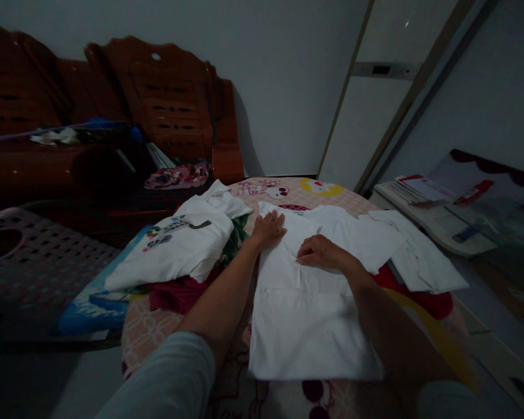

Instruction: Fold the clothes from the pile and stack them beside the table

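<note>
A white shirt point(305, 331) lies spread on the round table, its near part flat and one sleeve stretched out to the right. My left hand point(268, 228) rests on the shirt's upper left part, fingers laid out on the cloth. Over the middle of the shirt, my right hand point(323, 252) is closed, its fingertips pinching the fabric at a crease. To the left is a heap of clothes topped by a white printed T-shirt point(179, 238), with dark red cloth point(179, 295) under it. Folded white cloth point(419, 250) lies at the right.
The table wears a pink patterned tablecloth point(144, 343). Wooden chairs point(157, 99) stand against the wall at back left. A pink woven plastic chair point(48, 256) is close on the left. At right is a low stand point(423, 215) with papers; a tall white cabinet unit point(362, 116) stands behind.
</note>
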Available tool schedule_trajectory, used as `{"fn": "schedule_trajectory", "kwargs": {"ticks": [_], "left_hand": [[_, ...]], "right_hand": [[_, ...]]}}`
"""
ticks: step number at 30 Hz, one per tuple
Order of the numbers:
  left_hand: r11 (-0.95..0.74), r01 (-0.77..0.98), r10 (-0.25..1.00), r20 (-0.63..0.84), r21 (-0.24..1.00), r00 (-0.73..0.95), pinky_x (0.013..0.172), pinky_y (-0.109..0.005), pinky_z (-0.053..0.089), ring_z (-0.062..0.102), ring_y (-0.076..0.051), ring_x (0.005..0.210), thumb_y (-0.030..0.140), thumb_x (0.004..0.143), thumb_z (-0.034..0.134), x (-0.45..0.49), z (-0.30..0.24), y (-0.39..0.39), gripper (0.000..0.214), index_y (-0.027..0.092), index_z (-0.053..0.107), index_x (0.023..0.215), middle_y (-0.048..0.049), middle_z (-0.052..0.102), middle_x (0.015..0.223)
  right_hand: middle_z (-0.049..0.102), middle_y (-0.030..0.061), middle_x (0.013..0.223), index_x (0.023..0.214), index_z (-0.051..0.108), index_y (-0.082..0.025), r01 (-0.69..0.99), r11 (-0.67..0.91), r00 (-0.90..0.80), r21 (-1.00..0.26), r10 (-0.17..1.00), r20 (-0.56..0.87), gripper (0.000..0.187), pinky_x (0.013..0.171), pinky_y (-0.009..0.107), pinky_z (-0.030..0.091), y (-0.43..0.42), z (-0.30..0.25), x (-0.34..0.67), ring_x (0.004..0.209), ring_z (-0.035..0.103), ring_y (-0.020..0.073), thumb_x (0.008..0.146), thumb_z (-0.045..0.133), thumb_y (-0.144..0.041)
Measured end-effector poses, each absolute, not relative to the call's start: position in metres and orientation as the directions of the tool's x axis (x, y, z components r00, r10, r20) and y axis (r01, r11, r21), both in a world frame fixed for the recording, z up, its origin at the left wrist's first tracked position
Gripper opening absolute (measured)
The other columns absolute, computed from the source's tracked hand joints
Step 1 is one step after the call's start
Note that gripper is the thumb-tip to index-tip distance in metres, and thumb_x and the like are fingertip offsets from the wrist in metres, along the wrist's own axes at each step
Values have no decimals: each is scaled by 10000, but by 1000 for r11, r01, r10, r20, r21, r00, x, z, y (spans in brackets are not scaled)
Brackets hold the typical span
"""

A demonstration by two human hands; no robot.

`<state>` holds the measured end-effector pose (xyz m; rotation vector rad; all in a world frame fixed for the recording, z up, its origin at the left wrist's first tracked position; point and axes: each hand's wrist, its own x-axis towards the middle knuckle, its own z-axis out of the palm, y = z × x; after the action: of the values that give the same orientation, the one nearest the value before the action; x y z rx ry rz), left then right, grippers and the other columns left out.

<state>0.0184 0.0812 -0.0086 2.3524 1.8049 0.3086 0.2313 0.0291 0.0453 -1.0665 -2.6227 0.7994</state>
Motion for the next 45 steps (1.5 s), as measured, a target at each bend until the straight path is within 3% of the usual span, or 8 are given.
{"fn": "schedule_trajectory", "kwargs": {"ticks": [6, 10, 15, 21, 30, 38, 42, 45], "left_hand": [[-544, 756, 837, 175, 364, 518, 1177, -296, 253, 282, -218, 1462, 428, 959, 456, 43, 6, 76, 608, 154, 355, 1493, -136, 270, 1590], [-641, 726, 761, 76, 250, 645, 1176, -407, 247, 265, -260, 1466, 448, 986, 387, 61, -4, 65, 600, 180, 306, 1517, -137, 268, 1588], [-654, 747, 755, 37, 124, 655, 1153, -511, 245, 275, -316, 1456, 457, 986, 387, 65, -16, 58, 579, 237, 321, 1517, -135, 298, 1575], [-645, 754, 762, 39, 124, 646, 1155, -489, 260, 305, -310, 1445, 478, 979, 394, 64, -11, 58, 575, 280, 331, 1515, -100, 316, 1573], [-652, 747, 756, 36, 130, 653, 1149, -499, 269, 290, -316, 1451, 475, 983, 394, 65, -11, 58, 580, 267, 321, 1519, -104, 312, 1574], [-604, 746, 777, -2, 281, 629, 1173, -527, 209, 264, -316, 1461, 452, 963, 458, 66, -6, 59, 582, 247, 364, 1499, -107, 306, 1577], [-542, 538, 761, 105, 645, 641, 1182, -410, 250, 366, -266, 1417, 500, 938, 496, 66, 4, 59, 618, 225, 398, 1482, -100, 392, 1539], [-376, 256, 782, 157, 890, 603, 1111, -408, 360, 446, -283, 1358, 595, 880, 549, 68, 12, 57, 778, 189, 342, 1510, -164, 428, 1503]], "right_hand": [[744, 32, 797, 809, 766, -186, 723, 500, -499, -476, 855, 141, 165, 693, 269, 449, 36, 94, 273, 725, 657, 183, 813, 626, -275], [741, 84, 905, 925, 752, -164, 922, 278, -200, -269, 938, 284, 208, 793, 320, 477, 49, 107, 324, 847, 669, 224, 806, 605, -249], [696, 200, 1039, 1048, 709, -110, 982, -162, 186, -92, 890, 417, 333, 898, 423, 465, 70, 69, 389, 1039, 628, 303, 772, 536, -178], [679, 266, 938, 972, 726, -84, 950, -291, 311, -110, 872, 377, 382, 770, 511, 493, 79, 27, 424, 958, 639, 376, 677, 494, -153], [674, 285, 1018, 963, 724, -48, 902, -410, 431, -132, 846, 314, 359, 795, 503, 489, 78, 30, 426, 994, 636, 389, 663, 541, -124], [705, 138, 846, 869, 726, -107, 855, -162, 407, -493, 798, 443, 262, 795, 412, 540, 85, 52, 401, 856, 666, 286, 670, 595, -216], [645, 37, 653, 924, 697, -100, 419, -36, 467, -907, 865, 182, 282, 474, 301, 532, 82, 58, 361, 497, 610, 177, 674, 576, -146], [666, 15, 666, 1023, 661, -120, 47, -43, 229, -998, 973, -31, 380, 488, 269, 566, 74, 60, 322, 490, 640, 148, 664, 555, -53]]}}
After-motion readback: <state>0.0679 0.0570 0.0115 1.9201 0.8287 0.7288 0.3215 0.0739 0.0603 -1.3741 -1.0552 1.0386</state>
